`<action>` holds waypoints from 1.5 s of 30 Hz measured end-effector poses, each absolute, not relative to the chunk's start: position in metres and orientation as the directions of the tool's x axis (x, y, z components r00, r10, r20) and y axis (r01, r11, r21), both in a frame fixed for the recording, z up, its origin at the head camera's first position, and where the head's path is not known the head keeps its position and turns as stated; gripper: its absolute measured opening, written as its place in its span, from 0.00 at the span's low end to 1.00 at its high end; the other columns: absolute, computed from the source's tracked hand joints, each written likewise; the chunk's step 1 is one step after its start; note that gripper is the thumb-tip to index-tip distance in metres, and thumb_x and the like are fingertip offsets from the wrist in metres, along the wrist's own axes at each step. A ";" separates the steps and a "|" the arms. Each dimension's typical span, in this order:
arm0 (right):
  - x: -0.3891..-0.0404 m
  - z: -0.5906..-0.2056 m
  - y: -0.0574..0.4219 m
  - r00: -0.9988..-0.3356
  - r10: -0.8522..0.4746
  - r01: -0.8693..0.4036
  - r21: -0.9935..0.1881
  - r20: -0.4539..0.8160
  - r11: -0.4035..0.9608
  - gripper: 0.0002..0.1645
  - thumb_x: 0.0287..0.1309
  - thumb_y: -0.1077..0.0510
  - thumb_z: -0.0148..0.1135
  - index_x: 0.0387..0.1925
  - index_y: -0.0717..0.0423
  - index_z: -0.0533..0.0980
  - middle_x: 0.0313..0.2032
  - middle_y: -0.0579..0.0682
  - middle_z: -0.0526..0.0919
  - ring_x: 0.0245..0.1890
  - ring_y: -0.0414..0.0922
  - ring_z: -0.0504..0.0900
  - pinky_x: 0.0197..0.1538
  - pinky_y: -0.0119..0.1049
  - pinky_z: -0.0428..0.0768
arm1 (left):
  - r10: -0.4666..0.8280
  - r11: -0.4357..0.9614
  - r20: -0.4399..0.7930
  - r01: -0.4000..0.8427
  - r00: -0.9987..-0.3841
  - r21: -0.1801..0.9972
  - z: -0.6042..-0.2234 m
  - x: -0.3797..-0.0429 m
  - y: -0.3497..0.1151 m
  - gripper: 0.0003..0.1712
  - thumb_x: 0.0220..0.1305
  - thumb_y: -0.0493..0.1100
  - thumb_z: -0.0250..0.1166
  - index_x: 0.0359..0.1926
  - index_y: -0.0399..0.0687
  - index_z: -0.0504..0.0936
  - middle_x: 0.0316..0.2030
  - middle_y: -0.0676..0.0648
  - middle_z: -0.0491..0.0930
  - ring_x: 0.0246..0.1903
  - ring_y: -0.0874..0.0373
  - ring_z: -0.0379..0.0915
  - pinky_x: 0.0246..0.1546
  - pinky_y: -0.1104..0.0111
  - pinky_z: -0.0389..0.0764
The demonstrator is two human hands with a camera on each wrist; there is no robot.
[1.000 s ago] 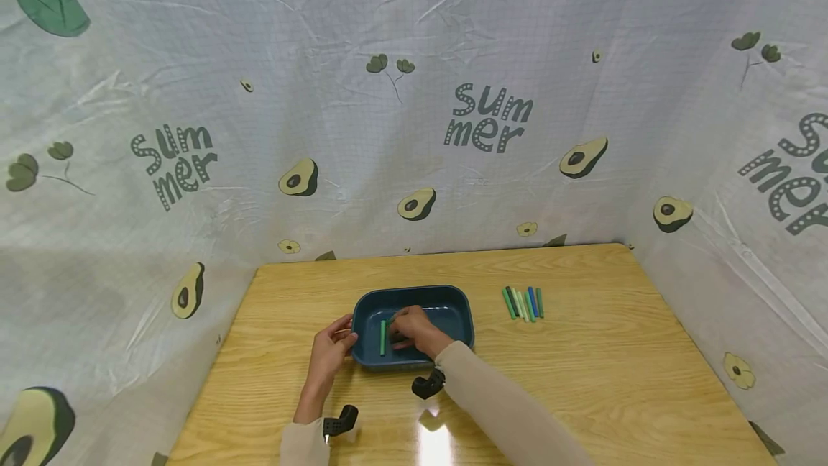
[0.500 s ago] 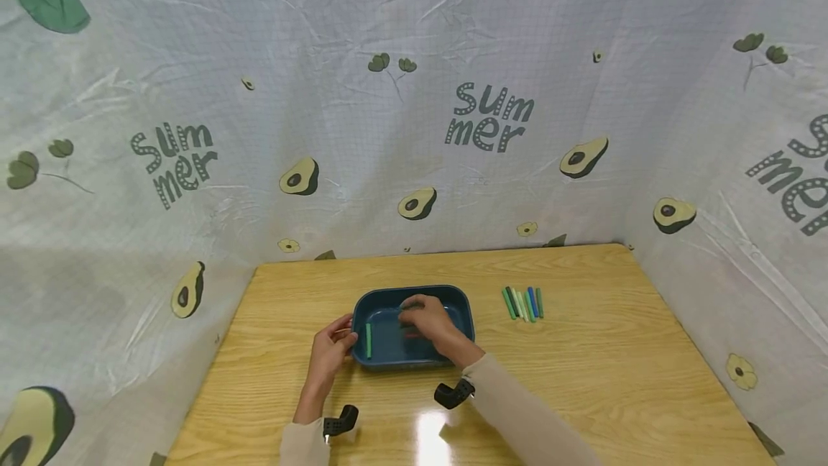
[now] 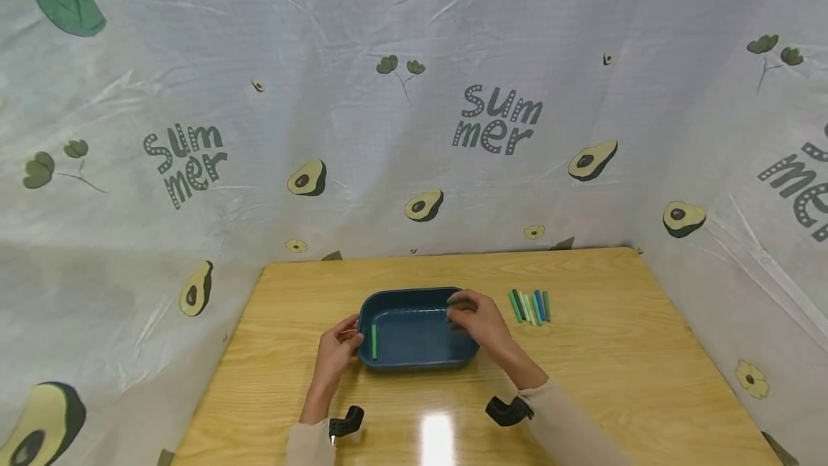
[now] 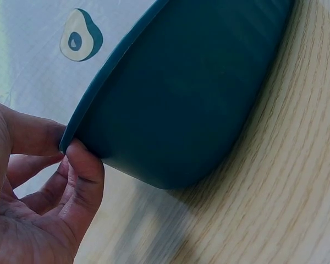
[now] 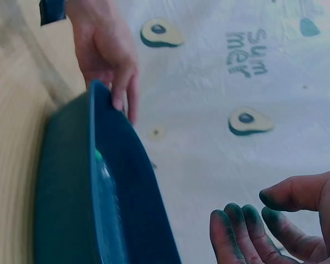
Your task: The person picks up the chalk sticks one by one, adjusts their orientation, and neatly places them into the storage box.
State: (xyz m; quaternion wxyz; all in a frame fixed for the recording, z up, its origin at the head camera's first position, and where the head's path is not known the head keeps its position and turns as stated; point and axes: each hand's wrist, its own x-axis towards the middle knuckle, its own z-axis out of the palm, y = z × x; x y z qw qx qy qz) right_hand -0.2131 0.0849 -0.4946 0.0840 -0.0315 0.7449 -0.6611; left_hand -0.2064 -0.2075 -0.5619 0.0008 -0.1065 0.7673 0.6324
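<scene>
My left hand (image 3: 338, 354) pinches the rim of a dark blue-green rectangular basin (image 3: 417, 340) at its left end, thumb and fingers meeting over the edge in the left wrist view. Inside, by the left wall, lies one green stick (image 3: 374, 342) that looks like chalk or a pastel. Over the basin's right end is my right hand (image 3: 480, 320), its fingers loosely bent with nothing between them. Dark green smudges coat its fingertips (image 5: 253, 214) in the right wrist view.
To the right of the basin, several coloured sticks (image 3: 530, 306), mostly green with a blue and a dark one, lie in a row on the wooden table (image 3: 601, 351). A printed white sheet (image 3: 362, 135) hangs behind and at the sides.
The green stick has shifted to the basin's left wall. My right hand has let go of it and moved right, across the basin. The left hand keeps its hold on the rim.
</scene>
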 end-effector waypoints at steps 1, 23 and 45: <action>-0.212 -0.494 0.090 -0.987 -0.139 0.069 -0.990 -0.086 0.121 0.19 0.63 0.63 0.61 0.54 0.64 0.75 0.47 0.65 0.81 0.43 0.54 0.84 0.47 0.47 0.83 | -0.159 0.179 -0.139 -0.167 -0.977 0.970 -0.561 -0.206 -0.207 0.26 0.65 0.30 0.59 0.64 0.38 0.74 0.56 0.35 0.75 0.43 0.59 0.74 0.31 0.72 0.78; -0.209 -0.487 0.174 -0.998 0.039 0.052 -0.980 -0.045 0.190 0.22 0.66 0.61 0.60 0.59 0.64 0.70 0.51 0.63 0.79 0.43 0.42 0.84 0.49 0.40 0.83 | -0.170 0.208 -0.138 -0.173 -0.976 0.963 -0.558 -0.204 -0.210 0.26 0.66 0.31 0.59 0.65 0.39 0.73 0.58 0.35 0.74 0.46 0.58 0.73 0.32 0.72 0.78; -0.223 -0.537 0.217 -0.910 0.409 0.107 -0.919 0.063 0.379 0.25 0.64 0.58 0.61 0.60 0.61 0.72 0.52 0.63 0.82 0.52 0.59 0.82 0.42 0.35 0.82 | -0.172 0.199 -0.143 -0.177 -0.975 0.964 -0.562 -0.205 -0.205 0.25 0.67 0.31 0.58 0.65 0.40 0.73 0.57 0.35 0.74 0.43 0.61 0.73 0.32 0.72 0.78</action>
